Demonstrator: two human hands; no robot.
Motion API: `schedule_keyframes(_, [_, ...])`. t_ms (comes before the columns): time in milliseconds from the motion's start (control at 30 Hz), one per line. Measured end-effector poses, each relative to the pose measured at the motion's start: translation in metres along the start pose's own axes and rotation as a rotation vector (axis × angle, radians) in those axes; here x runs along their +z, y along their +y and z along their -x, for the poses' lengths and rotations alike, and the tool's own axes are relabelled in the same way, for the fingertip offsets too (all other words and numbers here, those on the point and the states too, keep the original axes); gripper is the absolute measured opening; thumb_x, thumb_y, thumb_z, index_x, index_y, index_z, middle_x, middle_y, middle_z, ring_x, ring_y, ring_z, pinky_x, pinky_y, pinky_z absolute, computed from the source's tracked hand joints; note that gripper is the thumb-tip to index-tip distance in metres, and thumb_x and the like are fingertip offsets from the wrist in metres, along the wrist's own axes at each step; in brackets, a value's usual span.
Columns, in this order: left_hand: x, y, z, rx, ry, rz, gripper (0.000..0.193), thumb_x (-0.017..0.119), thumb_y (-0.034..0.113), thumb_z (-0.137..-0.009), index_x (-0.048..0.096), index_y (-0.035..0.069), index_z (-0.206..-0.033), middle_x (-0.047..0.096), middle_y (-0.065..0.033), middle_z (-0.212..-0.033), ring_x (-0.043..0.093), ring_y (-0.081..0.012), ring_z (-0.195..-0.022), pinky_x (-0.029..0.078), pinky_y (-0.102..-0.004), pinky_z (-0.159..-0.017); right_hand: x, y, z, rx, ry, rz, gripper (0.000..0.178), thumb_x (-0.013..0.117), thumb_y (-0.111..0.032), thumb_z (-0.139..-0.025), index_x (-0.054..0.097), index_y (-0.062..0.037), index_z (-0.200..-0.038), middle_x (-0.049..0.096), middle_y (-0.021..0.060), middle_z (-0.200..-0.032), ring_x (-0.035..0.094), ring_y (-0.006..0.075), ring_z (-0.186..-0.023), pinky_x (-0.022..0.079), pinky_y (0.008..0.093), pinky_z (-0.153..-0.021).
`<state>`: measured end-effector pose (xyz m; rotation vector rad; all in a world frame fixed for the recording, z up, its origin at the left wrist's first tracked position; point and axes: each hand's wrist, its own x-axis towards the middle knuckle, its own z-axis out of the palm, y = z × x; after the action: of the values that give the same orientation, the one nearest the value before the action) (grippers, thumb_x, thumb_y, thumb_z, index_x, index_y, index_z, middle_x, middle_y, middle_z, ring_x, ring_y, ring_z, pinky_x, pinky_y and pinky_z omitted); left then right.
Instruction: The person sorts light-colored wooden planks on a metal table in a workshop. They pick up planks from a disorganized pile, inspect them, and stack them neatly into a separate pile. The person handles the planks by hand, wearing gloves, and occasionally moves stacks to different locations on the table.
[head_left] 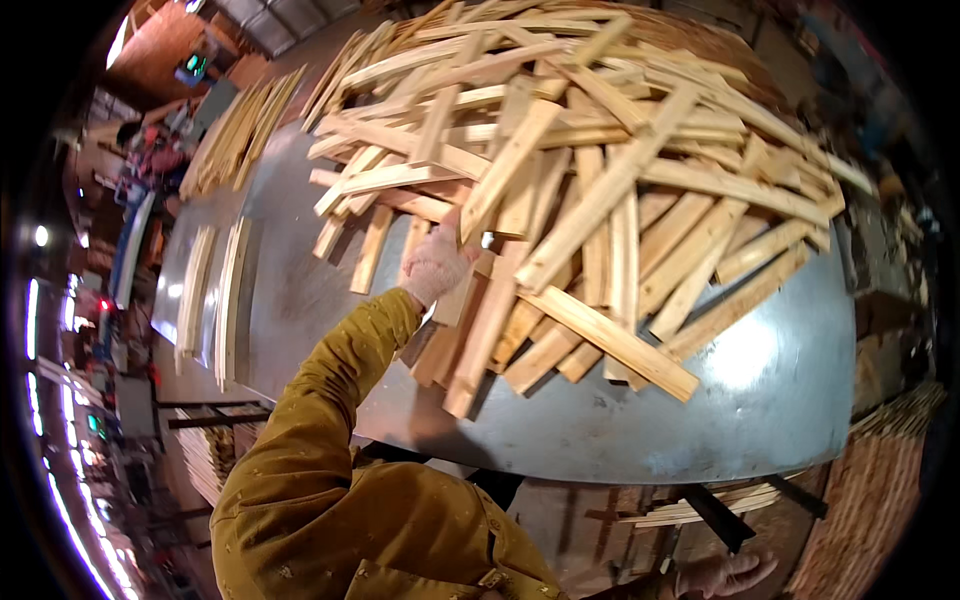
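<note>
My left hand (pixel 437 264), in a pale glove, reaches to the near left side of a big jumbled pile of wooden boards. Its fingers close around the near end of one light board (pixel 512 168), which slants up and away over the others. Below that hand, several more boards (pixel 483 335) lie loosely against each other on the metal table (pixel 600 440). Low at the right, beyond the table's near edge, my right hand (pixel 728 576) has its fingers stretched out with nothing in them. It looks gloved too.
Two narrow strips (pixel 232 305) lie side by side on the table's left part. Farther back is a row of long boards (pixel 245 130). Stacked wood (pixel 865 500) stands low at the right, and dark metal supports (pixel 718 520) jut out under the near edge.
</note>
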<state>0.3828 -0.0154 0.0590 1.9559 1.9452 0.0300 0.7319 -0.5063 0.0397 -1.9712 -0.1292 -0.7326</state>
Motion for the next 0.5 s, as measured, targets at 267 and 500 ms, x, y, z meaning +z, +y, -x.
schedule_keyframes(267, [-0.061, -0.254, 0.041, -0.066, 0.083, 1.179, 0.053, 0.068, 0.033, -0.094, 0.049, 0.008, -0.136, 0.067, -0.0164, -0.103, 0.068, -0.0295, -0.088, 0.057, -0.0423, -0.077, 0.245, -0.397, 0.244, -0.390, -1.182, -0.672, 0.049, 0.072, -0.012, -0.090, 0.059, 0.0046, -0.135, 0.065, 0.0191, -0.132, 0.063, 0.0278, -0.120, 0.047, 0.0338, -0.105])
schedule_keyframes(500, [-0.068, -0.385, 0.030, -0.330, -0.280, 2.041, 0.041, 0.075, 0.033, -0.092, 0.055, 0.011, -0.120, 0.063, -0.0127, -0.080, 0.060, -0.0231, -0.059, 0.055, -0.0364, -0.055, 0.341, -0.496, 0.439, -1.133, -1.157, 0.316, 0.065, 0.065, -0.047, -0.089, 0.048, -0.0090, -0.140, 0.061, 0.0177, -0.113, 0.061, 0.0312, -0.107, 0.052, 0.0469, -0.081])
